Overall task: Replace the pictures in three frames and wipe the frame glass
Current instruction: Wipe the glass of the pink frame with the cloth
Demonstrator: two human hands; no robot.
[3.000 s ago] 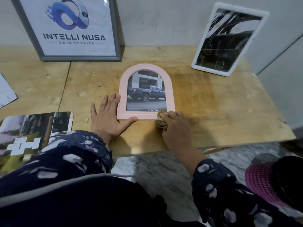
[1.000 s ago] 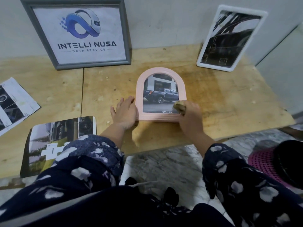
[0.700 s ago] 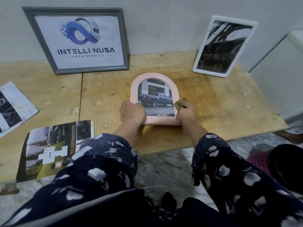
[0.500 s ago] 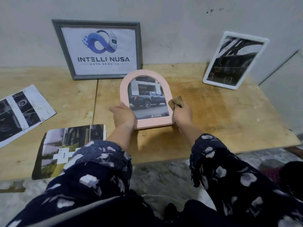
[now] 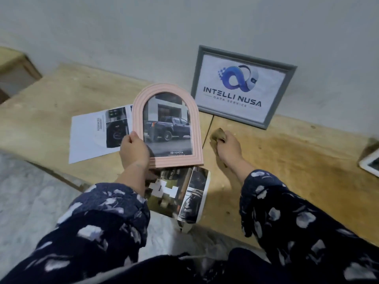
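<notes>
Left hand (image 5: 133,151) grips the pink arched frame (image 5: 167,128) at its lower left corner, thumb on the front rim, and holds it raised and tilted above the desk (image 5: 297,160); a dark pickup picture with TOYOTA lettering shows behind the glass. Right hand (image 5: 228,147) is curled round a small brown cloth (image 5: 218,136) and rests on the desk, just right of the frame. Grey frame (image 5: 244,87) with the INTELLI NUSA print leans on the wall at the desk's back edge. A loose printed sheet (image 5: 92,134) lies left of the pink frame. A white-edged photo print (image 5: 184,191) overhangs the front edge. A white frame corner (image 5: 370,163) shows at far right.
</notes>
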